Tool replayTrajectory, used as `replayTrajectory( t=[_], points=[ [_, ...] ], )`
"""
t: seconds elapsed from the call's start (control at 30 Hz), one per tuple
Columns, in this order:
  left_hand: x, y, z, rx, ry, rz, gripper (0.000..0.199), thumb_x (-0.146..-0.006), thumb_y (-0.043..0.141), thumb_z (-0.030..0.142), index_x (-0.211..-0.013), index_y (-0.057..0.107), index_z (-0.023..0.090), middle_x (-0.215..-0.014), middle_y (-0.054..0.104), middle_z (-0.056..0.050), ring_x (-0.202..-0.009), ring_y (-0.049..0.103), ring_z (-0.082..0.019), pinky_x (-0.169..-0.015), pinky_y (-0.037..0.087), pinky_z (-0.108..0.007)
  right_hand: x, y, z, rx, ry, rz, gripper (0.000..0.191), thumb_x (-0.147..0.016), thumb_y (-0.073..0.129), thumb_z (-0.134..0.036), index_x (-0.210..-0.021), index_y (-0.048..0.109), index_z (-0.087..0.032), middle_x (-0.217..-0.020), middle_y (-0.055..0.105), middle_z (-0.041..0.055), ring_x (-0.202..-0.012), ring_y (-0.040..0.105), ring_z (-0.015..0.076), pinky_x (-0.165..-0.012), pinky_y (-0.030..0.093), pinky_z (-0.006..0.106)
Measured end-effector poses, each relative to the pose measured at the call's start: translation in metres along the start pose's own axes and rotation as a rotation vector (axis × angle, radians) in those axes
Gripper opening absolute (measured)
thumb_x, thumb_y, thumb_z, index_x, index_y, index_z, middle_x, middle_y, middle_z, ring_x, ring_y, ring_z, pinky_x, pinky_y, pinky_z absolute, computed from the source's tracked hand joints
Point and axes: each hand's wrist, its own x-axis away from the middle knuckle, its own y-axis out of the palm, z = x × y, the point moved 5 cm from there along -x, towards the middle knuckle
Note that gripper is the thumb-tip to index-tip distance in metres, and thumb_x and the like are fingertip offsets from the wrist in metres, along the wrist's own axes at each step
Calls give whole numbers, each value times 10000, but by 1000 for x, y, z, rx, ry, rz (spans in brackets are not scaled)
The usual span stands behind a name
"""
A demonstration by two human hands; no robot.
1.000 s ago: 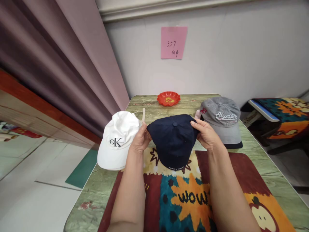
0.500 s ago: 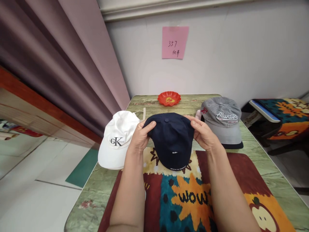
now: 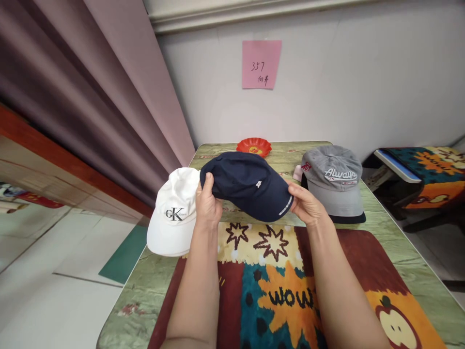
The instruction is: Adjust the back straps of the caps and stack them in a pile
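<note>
Baseball cap (image 3: 241,182): navy, with white marks on crown and brim; it looks lifted off the table (image 3: 123,310), held between two hands near the far edge of the WOW mat (image 3: 276,310); it partly covers the red scalloped dish (image 3: 254,144).
Two-handed hold: the step in hand, as I judge it, is setting the cap's angle in the air; its brim points right and slightly down.
Next move: calls, I'd say, for both hands to travel together; otherwise one must take the weight before the other lets go, or the soft crown may sag.
Left hand (image 3: 209,198): pinching the crown's back edge, thumb upright outside, fingers mostly hidden; white CK cap (image 3: 173,213) just beside it.
Right hand (image 3: 307,203): pinching the brim's tip between thumb and fingers; gray "Always" cap (image 3: 332,177) near it.
Forearms (image 3: 194,286): reaching forward across the mat; the right slants inward.
</note>
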Motion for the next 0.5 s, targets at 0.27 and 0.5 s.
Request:
replayTrajectory(
  t=[0.27, 0.5],
  points=[
    [18, -2, -14, -14, -406, -317, 808, -792, 525, 838, -1193, 698, 158, -1136, 753, -148, -1295, 597, -365, -1031, 545, -466, -8, -6, 1, -3, -53, 158, 319, -670, 804, -432, -952, 770, -289, -904, 797, 36, -958, 751, 284, -889, 597, 446],
    [10, -10, -22, -42, -479, -274, 401, -840, 736, 404, -1154, 722, 155, -1076, 779, -122, -1213, 660, -357, -1065, 537, -460, -2, -15, -6, 68, -4, 151, 320, -627, 875, -377, -891, 785, -220, -873, 796, 57, -798, 755, 255, -798, 601, 382]
  ],
)
